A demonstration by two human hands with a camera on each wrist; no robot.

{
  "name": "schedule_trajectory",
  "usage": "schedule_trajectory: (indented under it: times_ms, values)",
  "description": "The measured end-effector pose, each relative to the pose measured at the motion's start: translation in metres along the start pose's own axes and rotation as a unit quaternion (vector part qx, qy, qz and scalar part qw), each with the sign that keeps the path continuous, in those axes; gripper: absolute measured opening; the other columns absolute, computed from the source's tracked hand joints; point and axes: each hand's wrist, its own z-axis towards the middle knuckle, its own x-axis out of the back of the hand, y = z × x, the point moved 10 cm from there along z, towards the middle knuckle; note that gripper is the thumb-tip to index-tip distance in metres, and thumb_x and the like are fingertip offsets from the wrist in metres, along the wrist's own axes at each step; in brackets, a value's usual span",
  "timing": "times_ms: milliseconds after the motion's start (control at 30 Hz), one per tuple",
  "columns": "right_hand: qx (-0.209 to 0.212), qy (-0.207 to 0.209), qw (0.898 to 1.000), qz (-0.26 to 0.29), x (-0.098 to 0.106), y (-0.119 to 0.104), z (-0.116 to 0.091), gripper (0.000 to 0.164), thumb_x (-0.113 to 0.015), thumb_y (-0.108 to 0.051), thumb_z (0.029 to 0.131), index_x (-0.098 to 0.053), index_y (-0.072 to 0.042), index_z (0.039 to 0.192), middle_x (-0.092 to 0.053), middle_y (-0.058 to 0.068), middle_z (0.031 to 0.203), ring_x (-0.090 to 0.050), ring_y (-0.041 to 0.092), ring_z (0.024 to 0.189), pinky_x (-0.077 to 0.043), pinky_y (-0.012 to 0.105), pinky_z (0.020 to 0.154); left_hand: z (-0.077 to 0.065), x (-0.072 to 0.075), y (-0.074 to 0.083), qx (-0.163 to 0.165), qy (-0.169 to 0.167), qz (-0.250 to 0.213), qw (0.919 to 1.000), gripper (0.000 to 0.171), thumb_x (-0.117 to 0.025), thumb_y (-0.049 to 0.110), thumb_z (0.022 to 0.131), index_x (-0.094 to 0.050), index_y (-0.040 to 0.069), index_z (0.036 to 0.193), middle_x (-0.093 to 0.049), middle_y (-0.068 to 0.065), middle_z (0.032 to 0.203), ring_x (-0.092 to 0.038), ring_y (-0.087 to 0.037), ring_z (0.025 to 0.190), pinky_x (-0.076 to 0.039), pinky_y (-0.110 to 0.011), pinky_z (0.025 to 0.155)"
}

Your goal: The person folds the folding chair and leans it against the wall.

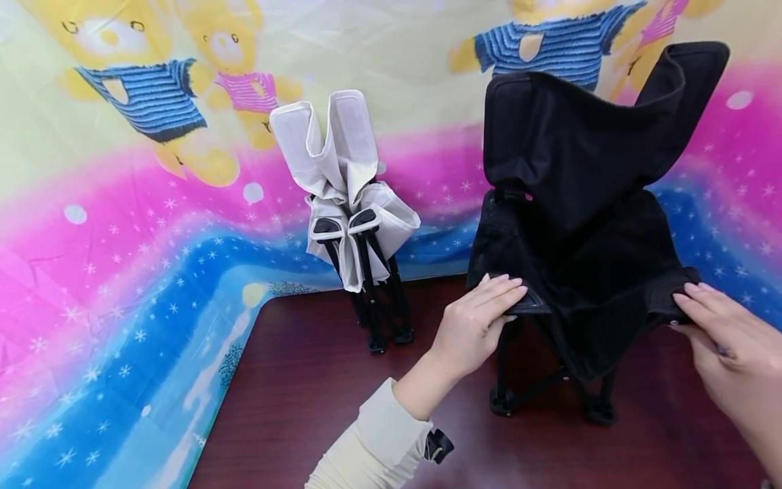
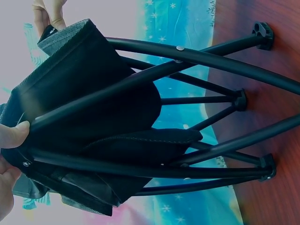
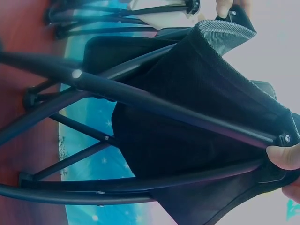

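Note:
A black folding chair [image 1: 586, 156] stands on the tabletop with its fabric seat partly spread and sagging in the middle. My left hand [image 1: 479, 322] grips its front left corner, fingers over the top and thumb [image 2: 18, 135] below, beside a frame tube. At the front right corner, my right hand [image 1: 730, 336] holds on in the same way, its thumb [image 3: 283, 157] against the tube end. Crossed black legs [image 2: 206, 56] run down to plastic feet [image 1: 502, 401] on the table.
A white folding chair [image 1: 354, 149] with black legs, folded narrow, stands to the left of the black one. Behind both hangs a colourful cloth [image 1: 201, 278] printed with bears and snowflakes. The dark red wooden tabletop [image 1: 293, 401] lies underneath.

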Motion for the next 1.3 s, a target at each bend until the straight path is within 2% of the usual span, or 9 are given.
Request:
schedule_trajectory:
  times_ms: [167, 367, 500, 767, 1033, 1300]
  values:
    - [-0.014, -0.022, 0.999, -0.023, -0.004, -0.005, 0.003, 0.058, -0.037, -0.038, 0.091, -0.06, 0.015, 0.094, -0.054, 0.032, 0.094, -0.038, 0.001, 0.112, -0.029, 0.024, 0.096, 0.0, 0.002, 0.001, 0.001, 0.005, -0.001, 1.0, 0.033, -0.065, 0.006, 0.076, -0.061, 0.005, 0.109, -0.057, -0.005, 0.112, -0.045, -0.011, 0.111, -0.027, -0.024, 0.096]
    - [-0.015, -0.016, 1.0, -0.021, -0.006, -0.01, 0.005, 0.056, -0.038, -0.038, 0.091, -0.061, 0.013, 0.095, -0.056, 0.03, 0.094, -0.04, 0.001, 0.111, -0.03, 0.023, 0.095, 0.002, 0.004, 0.002, -0.003, 0.015, -0.005, 0.9999, 0.032, -0.064, 0.006, 0.076, -0.061, 0.005, 0.108, -0.057, -0.005, 0.112, -0.044, -0.01, 0.112, -0.028, -0.024, 0.096]
    - [-0.016, -0.024, 0.999, -0.039, -0.008, -0.011, 0.004, 0.054, -0.038, -0.037, 0.091, -0.061, 0.011, 0.097, -0.056, 0.028, 0.098, -0.04, 0.003, 0.113, -0.029, 0.024, 0.096, 0.003, 0.006, 0.003, -0.009, 0.021, -0.004, 0.9997, 0.03, -0.063, 0.006, 0.077, -0.061, 0.004, 0.108, -0.057, -0.005, 0.111, -0.043, -0.01, 0.113, -0.029, -0.025, 0.095]
    - [0.017, 0.017, 0.999, -0.031, -0.006, -0.019, 0.006, 0.044, -0.045, -0.033, 0.089, -0.063, 0.007, 0.096, -0.058, 0.022, 0.099, -0.047, 0.011, 0.108, -0.033, 0.026, 0.093, 0.005, 0.006, 0.003, -0.014, 0.015, 0.004, 0.9998, 0.033, -0.064, 0.007, 0.076, -0.06, 0.004, 0.109, -0.057, -0.005, 0.112, -0.046, -0.012, 0.111, -0.028, -0.024, 0.096]
    - [0.023, 0.012, 0.999, -0.047, -0.009, -0.024, 0.009, 0.045, -0.043, -0.031, 0.09, -0.062, 0.009, 0.096, -0.058, 0.023, 0.098, -0.044, 0.007, 0.11, -0.031, 0.022, 0.094, 0.007, 0.006, 0.003, -0.017, 0.008, 0.013, 0.9997, 0.034, -0.064, 0.006, 0.077, -0.06, 0.004, 0.11, -0.056, -0.005, 0.113, -0.043, -0.01, 0.113, -0.027, -0.024, 0.097]
    - [0.03, -0.017, 0.998, -0.054, -0.015, -0.026, 0.011, 0.048, -0.039, -0.034, 0.091, -0.062, 0.008, 0.097, -0.057, 0.023, 0.099, -0.04, 0.002, 0.111, -0.028, 0.02, 0.095, 0.009, 0.004, 0.003, -0.02, -0.005, 0.019, 0.9996, 0.033, -0.063, 0.008, 0.078, -0.059, 0.005, 0.111, -0.056, -0.005, 0.113, -0.042, -0.01, 0.113, -0.025, -0.023, 0.097]
